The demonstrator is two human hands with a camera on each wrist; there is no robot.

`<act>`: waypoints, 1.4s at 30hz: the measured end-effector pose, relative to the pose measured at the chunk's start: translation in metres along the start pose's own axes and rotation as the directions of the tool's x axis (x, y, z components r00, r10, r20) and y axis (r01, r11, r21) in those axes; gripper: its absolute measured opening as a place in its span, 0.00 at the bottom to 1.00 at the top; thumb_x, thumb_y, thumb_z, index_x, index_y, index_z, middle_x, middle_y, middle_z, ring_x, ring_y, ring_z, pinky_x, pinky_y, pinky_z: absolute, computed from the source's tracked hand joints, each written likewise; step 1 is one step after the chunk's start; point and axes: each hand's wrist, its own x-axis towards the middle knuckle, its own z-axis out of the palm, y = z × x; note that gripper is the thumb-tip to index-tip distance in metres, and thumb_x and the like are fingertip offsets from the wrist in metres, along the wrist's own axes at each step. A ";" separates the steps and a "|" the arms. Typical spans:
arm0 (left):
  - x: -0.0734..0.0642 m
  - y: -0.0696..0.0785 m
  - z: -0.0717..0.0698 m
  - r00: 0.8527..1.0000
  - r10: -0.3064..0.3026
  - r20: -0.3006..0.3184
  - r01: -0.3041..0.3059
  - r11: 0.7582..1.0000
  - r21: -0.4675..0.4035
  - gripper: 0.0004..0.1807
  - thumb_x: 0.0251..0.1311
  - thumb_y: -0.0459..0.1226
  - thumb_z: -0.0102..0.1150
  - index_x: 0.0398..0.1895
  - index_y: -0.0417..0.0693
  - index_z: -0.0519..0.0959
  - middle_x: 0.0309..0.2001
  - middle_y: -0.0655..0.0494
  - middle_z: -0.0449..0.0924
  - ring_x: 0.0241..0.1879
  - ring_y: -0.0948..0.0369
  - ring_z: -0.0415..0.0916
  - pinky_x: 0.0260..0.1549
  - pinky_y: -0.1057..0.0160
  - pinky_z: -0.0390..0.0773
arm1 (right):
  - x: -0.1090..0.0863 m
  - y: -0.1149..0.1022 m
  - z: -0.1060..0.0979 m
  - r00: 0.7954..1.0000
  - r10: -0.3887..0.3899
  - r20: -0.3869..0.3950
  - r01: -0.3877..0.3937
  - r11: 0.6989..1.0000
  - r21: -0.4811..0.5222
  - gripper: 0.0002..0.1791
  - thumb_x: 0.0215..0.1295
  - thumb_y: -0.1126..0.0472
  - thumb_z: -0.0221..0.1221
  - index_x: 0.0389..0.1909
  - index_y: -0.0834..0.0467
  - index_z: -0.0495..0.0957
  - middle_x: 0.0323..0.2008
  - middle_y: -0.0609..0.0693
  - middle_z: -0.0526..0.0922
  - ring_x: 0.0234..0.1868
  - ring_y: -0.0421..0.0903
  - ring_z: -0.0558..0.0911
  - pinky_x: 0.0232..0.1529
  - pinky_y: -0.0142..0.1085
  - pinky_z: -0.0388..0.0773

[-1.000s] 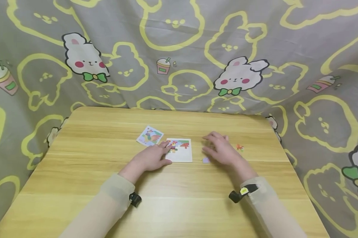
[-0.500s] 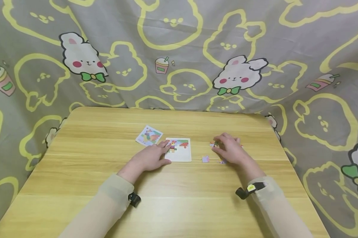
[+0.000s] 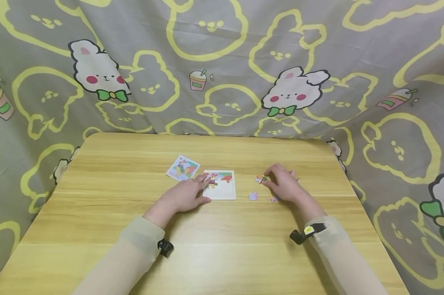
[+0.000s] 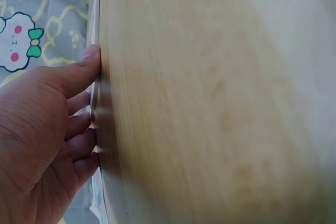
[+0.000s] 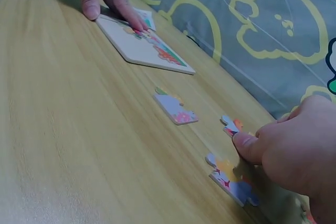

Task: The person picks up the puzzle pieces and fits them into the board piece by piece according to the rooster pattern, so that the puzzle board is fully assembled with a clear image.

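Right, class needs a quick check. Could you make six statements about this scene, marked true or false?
1. The card lies left of the board on the table. True.
2. The card stands upright. False: it lies flat.
3. The left hand touches the board. True.
4. The board is completely filled. False: its lower right is bare.
5. The right hand touches a loose piece. True.
6. All loose pieces lie left of the board. False: they lie to its right.

Soft glare pales the tabletop (image 3: pixel 222 256) (blurred in the left wrist view).
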 end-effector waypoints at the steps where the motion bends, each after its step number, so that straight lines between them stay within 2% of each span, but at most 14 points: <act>1: 0.001 0.000 0.000 1.000 -0.001 -0.001 0.001 1.000 -0.001 0.43 0.75 0.57 0.60 0.82 0.42 0.61 0.82 0.42 0.53 0.77 0.42 0.61 0.74 0.46 0.64 | 0.000 0.000 0.000 1.000 -0.002 -0.002 0.002 1.000 0.003 0.16 0.75 0.56 0.66 0.56 0.60 0.78 0.52 0.53 0.81 0.51 0.54 0.78 0.54 0.54 0.55; 6: 0.002 0.000 0.000 1.000 0.003 -0.008 -0.003 1.000 -0.005 0.43 0.75 0.56 0.61 0.82 0.42 0.62 0.82 0.41 0.53 0.77 0.41 0.61 0.74 0.45 0.64 | 0.001 -0.003 -0.001 1.000 -0.018 -0.017 0.018 1.000 0.024 0.16 0.75 0.59 0.66 0.56 0.60 0.77 0.39 0.50 0.82 0.40 0.50 0.77 0.50 0.53 0.55; 9: 0.002 0.000 0.000 1.000 0.003 -0.002 -0.003 1.000 -0.003 0.44 0.75 0.57 0.60 0.82 0.42 0.61 0.82 0.41 0.53 0.76 0.41 0.61 0.74 0.45 0.64 | -0.001 -0.003 0.000 0.999 -0.036 -0.015 0.037 0.999 0.015 0.16 0.75 0.60 0.66 0.58 0.61 0.79 0.40 0.49 0.81 0.40 0.49 0.77 0.50 0.53 0.55; 13: 0.000 0.001 0.000 1.000 0.001 -0.002 -0.001 1.000 -0.007 0.43 0.75 0.57 0.60 0.82 0.42 0.61 0.82 0.42 0.53 0.77 0.40 0.60 0.74 0.45 0.64 | -0.004 -0.001 0.004 0.997 -0.074 -0.020 0.074 0.997 -0.007 0.16 0.76 0.60 0.65 0.59 0.62 0.80 0.47 0.50 0.81 0.43 0.50 0.78 0.54 0.56 0.55; 17: -0.002 0.002 0.000 1.000 0.004 -0.012 -0.004 1.000 -0.009 0.43 0.75 0.56 0.61 0.82 0.41 0.63 0.82 0.42 0.54 0.77 0.39 0.60 0.74 0.43 0.63 | -0.006 0.002 0.008 0.996 -0.085 -0.032 0.086 0.996 0.005 0.16 0.76 0.59 0.65 0.58 0.62 0.80 0.47 0.50 0.81 0.44 0.50 0.79 0.58 0.59 0.54; 24: -0.002 0.003 0.000 1.000 0.012 -0.019 -0.012 1.000 -0.015 0.42 0.75 0.55 0.61 0.81 0.40 0.63 0.82 0.40 0.55 0.76 0.39 0.60 0.74 0.43 0.63 | -0.004 0.004 0.007 0.992 -0.104 -0.076 0.108 0.992 0.060 0.13 0.72 0.61 0.69 0.53 0.60 0.81 0.38 0.46 0.82 0.37 0.46 0.78 0.54 0.55 0.55; 27: -0.001 0.003 0.000 1.000 0.014 -0.019 -0.015 1.000 -0.015 0.43 0.75 0.55 0.61 0.82 0.40 0.62 0.82 0.40 0.55 0.77 0.40 0.60 0.74 0.44 0.64 | -0.004 0.003 0.004 0.994 -0.092 -0.064 0.097 0.992 0.078 0.11 0.72 0.60 0.69 0.51 0.58 0.82 0.33 0.43 0.82 0.33 0.44 0.78 0.52 0.53 0.54; 29: -0.001 0.003 0.000 1.000 0.014 -0.018 -0.014 1.000 -0.015 0.43 0.75 0.55 0.61 0.82 0.40 0.62 0.82 0.40 0.55 0.77 0.40 0.60 0.74 0.45 0.63 | -0.003 0.001 0.002 0.996 -0.081 -0.043 0.085 0.992 0.090 0.11 0.73 0.59 0.68 0.51 0.57 0.82 0.31 0.41 0.82 0.33 0.43 0.79 0.53 0.50 0.58; 31: 0.000 0.003 0.000 1.000 0.014 -0.019 -0.014 1.000 -0.017 0.43 0.75 0.55 0.61 0.82 0.40 0.62 0.82 0.40 0.55 0.77 0.41 0.59 0.74 0.45 0.63 | -0.003 -0.001 0.000 0.997 -0.079 -0.017 0.080 0.991 0.112 0.12 0.74 0.60 0.68 0.53 0.57 0.82 0.33 0.42 0.83 0.34 0.43 0.80 0.53 0.47 0.66; 35: 0.000 0.002 -0.001 1.000 0.010 -0.019 -0.011 1.000 -0.020 0.43 0.74 0.55 0.62 0.82 0.39 0.62 0.82 0.40 0.55 0.78 0.41 0.59 0.75 0.45 0.62 | -0.004 -0.006 -0.002 0.995 -0.094 0.035 0.087 0.982 0.165 0.17 0.74 0.64 0.66 0.61 0.59 0.82 0.41 0.47 0.84 0.38 0.44 0.82 0.43 0.42 0.82; 38: 0.000 0.002 -0.001 1.000 0.003 -0.013 -0.003 1.000 -0.017 0.43 0.74 0.56 0.61 0.82 0.40 0.61 0.82 0.41 0.54 0.78 0.42 0.58 0.75 0.45 0.62 | -0.004 -0.008 -0.003 0.994 -0.086 0.060 0.073 0.978 0.196 0.17 0.74 0.65 0.66 0.62 0.59 0.83 0.43 0.48 0.84 0.39 0.44 0.82 0.43 0.40 0.82; 42: 0.000 0.001 0.000 1.000 -0.006 -0.004 0.006 1.000 -0.016 0.44 0.74 0.56 0.61 0.82 0.41 0.61 0.82 0.42 0.53 0.78 0.42 0.58 0.75 0.46 0.62 | -0.004 -0.013 -0.004 0.998 -0.047 0.042 0.036 0.969 0.246 0.15 0.73 0.64 0.67 0.58 0.60 0.85 0.39 0.48 0.85 0.37 0.45 0.83 0.38 0.38 0.82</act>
